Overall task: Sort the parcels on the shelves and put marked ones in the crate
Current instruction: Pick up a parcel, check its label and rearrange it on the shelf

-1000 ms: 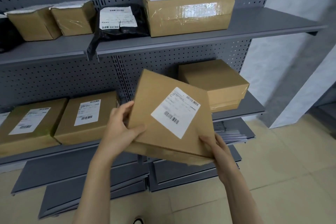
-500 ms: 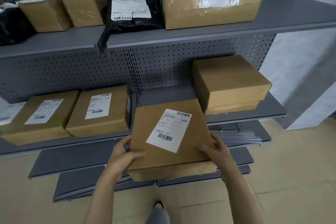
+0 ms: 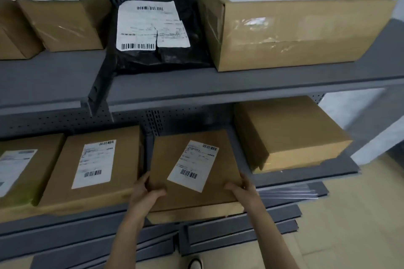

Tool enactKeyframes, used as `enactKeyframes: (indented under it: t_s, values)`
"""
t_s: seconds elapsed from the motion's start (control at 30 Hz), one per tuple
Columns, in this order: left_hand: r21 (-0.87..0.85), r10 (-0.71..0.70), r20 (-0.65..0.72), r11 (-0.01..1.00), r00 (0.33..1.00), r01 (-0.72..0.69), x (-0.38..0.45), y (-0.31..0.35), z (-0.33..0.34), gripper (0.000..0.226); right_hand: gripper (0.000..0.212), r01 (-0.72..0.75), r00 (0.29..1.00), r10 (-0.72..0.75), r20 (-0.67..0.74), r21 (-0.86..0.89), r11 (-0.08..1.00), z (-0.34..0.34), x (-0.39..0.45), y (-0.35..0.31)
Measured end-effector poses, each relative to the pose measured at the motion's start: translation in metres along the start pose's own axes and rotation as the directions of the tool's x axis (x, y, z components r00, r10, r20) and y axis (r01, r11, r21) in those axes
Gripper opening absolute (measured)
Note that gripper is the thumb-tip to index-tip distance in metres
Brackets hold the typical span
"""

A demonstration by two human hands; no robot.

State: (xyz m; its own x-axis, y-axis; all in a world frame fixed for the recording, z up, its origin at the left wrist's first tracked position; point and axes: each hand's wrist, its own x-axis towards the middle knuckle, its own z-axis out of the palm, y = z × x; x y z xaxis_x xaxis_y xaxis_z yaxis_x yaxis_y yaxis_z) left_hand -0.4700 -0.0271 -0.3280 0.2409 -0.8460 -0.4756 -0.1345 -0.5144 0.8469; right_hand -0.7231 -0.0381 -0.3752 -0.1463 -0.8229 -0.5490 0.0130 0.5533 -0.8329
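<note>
I see the flat parcel (image 3: 194,172) lying on the lower shelf (image 3: 306,178), its near edge hanging a little over the shelf front. It sits in the gap between the labelled box (image 3: 96,164) on its left and the plain box (image 3: 288,135) on its right, with narrow room on both sides. My left hand (image 3: 144,194) grips the near left corner, thumb on top; my right hand (image 3: 242,189) holds the near right corner the same way. On the upper shelf (image 3: 218,85) stand a black bag (image 3: 157,35) and a large carton (image 3: 290,24). One second ago I held this parcel tilted in the air before the shelves.
</note>
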Motion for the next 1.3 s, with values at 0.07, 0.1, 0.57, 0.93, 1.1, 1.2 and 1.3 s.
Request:
enactKeyframes:
  t_s: [0.07, 0.1, 0.57, 0.93, 1.1, 1.2, 1.3]
  values:
    - [0.042, -0.007, 0.029, 0.999, 1.0, 0.005, 0.025, 0.009, 0.0, 0.084, 0.096, 0.0, 1.0, 0.0, -0.005, -0.018, 1.0, 0.004, 0.043, 0.01]
    - [0.059, -0.01, 0.048, 0.998, 0.999, 0.008, 0.035, 0.013, 0.0, 0.086, 0.098, 0.004, 1.0, -0.004, -0.014, -0.029, 1.0, 0.008, 0.056, 0.008]
    - [0.517, 0.281, 0.187, 0.787, 0.941, -0.338, 0.061, 0.091, 0.053, 0.033, 0.052, 0.501, 0.845, -0.528, -0.088, -0.214, 0.838, 0.023, 0.025, -0.104]
    - [0.051, 0.157, 0.565, 0.973, 0.81, -0.224, 0.017, 0.084, 0.173, 0.059, 0.094, -0.041, 0.691, -0.704, -0.163, -0.981, 0.188, -0.028, 0.004, -0.088]
    - [0.066, 0.169, 0.503, 0.97, 0.848, -0.232, 0.009, 0.078, 0.182, 0.054, 0.118, -0.03, 0.721, -0.68, -0.134, -0.986, 0.163, -0.044, 0.0, -0.074]
    - [0.02, 0.178, 0.442, 0.978, 0.879, -0.208, 0.002, 0.077, 0.189, 0.054, 0.128, 0.02, 0.729, -0.679, -0.08, -0.99, 0.138, -0.054, -0.005, -0.067]
    - [-0.097, 0.16, 0.409, 0.987, 0.899, -0.131, -0.016, 0.073, 0.201, 0.057, 0.13, 0.065, 0.728, -0.684, -0.04, -0.99, 0.127, -0.072, -0.011, -0.058]
